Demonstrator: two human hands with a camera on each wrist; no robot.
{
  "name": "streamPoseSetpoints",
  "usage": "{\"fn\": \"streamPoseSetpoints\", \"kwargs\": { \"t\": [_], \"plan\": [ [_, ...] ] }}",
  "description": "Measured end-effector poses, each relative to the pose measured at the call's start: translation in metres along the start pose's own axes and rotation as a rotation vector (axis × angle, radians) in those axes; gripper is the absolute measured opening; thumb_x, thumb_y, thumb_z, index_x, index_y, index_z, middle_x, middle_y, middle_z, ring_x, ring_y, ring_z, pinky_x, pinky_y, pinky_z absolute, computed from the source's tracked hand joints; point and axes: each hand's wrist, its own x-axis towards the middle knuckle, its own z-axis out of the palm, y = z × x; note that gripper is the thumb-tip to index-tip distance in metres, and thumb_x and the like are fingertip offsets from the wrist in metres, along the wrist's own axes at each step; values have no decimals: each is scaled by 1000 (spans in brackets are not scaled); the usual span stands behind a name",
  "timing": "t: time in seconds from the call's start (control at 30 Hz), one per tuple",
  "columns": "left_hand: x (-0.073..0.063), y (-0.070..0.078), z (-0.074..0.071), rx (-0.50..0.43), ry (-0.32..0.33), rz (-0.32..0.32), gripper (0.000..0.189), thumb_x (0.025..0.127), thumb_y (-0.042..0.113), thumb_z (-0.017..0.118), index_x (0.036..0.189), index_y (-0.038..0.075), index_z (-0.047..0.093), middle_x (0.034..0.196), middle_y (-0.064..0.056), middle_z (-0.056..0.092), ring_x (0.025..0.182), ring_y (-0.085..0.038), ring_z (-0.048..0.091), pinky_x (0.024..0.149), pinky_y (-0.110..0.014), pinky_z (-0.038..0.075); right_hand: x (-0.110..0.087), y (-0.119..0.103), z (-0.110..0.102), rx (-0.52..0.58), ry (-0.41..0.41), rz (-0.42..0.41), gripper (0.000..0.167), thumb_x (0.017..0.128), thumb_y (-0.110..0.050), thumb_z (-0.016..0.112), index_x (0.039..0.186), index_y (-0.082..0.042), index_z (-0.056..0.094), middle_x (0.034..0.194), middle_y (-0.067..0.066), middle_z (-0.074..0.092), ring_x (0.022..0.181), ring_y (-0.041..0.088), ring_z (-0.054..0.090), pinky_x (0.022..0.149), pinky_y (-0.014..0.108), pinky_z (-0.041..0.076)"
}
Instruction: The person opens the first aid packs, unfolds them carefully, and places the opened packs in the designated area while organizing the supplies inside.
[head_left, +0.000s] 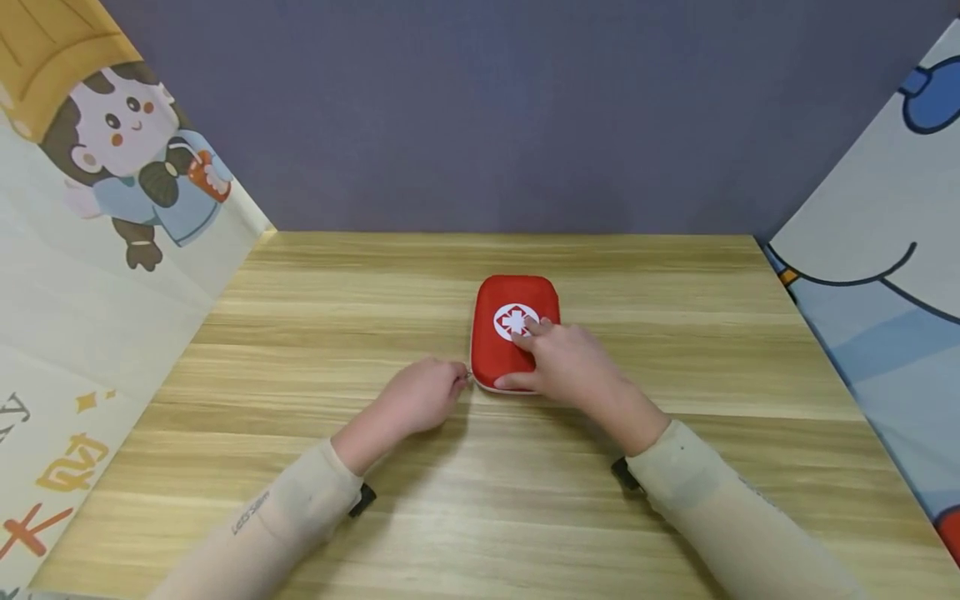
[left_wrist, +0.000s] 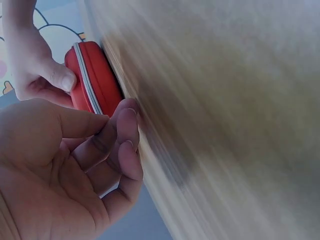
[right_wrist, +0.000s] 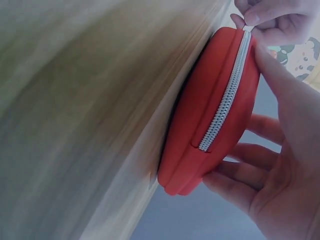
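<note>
A red first-aid case (head_left: pixel 498 358) with a round white emblem lies on the wooden table (head_left: pixel 675 350). At its near left corner my left hand (head_left: pixel 427 392) pinches the small zipper pull between thumb and fingers, and the fingertips mostly hide the pull. My right hand (head_left: pixel 570 358) rests over the case's right part, thumb along the near edge and fingers spread on the lid. Meshed silver teeth of the zipper (right_wrist: pixel 227 100) run along the near side in the right wrist view. The left wrist view shows the zipper tape leading to my left fingertips.
A grey-blue panel (head_left: pixel 510 117) stands behind the table's far edge. Side panels with cartoon prints, a left panel (head_left: pixel 90 317) and a right panel (head_left: pixel 885 333), flank the table. Small dark devices sit under both sleeve cuffs.
</note>
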Motion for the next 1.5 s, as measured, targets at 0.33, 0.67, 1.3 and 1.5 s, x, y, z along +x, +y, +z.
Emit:
{"fn": "streamPoseSetpoints", "kwargs": {
  "t": [0.33, 0.67, 1.3, 1.5],
  "plan": [
    [-9, 5, 4, 13, 44, 2, 23, 105, 13, 61, 83, 11, 65, 66, -4, 60, 67, -25, 62, 63, -42, 53, 8, -15, 4, -97, 33, 71, 70, 88, -73, 72, 129, -16, 78, 123, 18, 76, 90, 35, 76, 71, 49, 62],
    [-5, 18, 7, 63, 61, -28, 20, 105, 17, 60, 95, 10, 75, 80, -12, 73, 77, -34, 73, 63, -51, 59, 13, -29, 8, -144, 123, 138, 63, 92, -71, 68, 94, -9, 75, 77, 11, 71, 69, 33, 71, 57, 44, 59],
    [26, -28, -16, -7, 31, -179, 22, 106, 17, 56, 103, 16, 78, 93, -6, 75, 85, -25, 66, 69, -40, 53, 11, -4, -5, 3, -49, -14, 68, 91, -45, 84, 145, -10, 63, 140, 16, 67, 119, 34, 71, 99, 55, 60],
    [28, -35, -15, -25, 47, -163, 22, 106, 18, 56, 102, 17, 78, 97, -4, 77, 91, -26, 69, 76, -44, 56, 17, -3, -8, -88, -39, -62, 55, 90, -47, 84, 137, -20, 74, 131, 13, 71, 94, 31, 75, 78, 46, 62]
  ]
}}
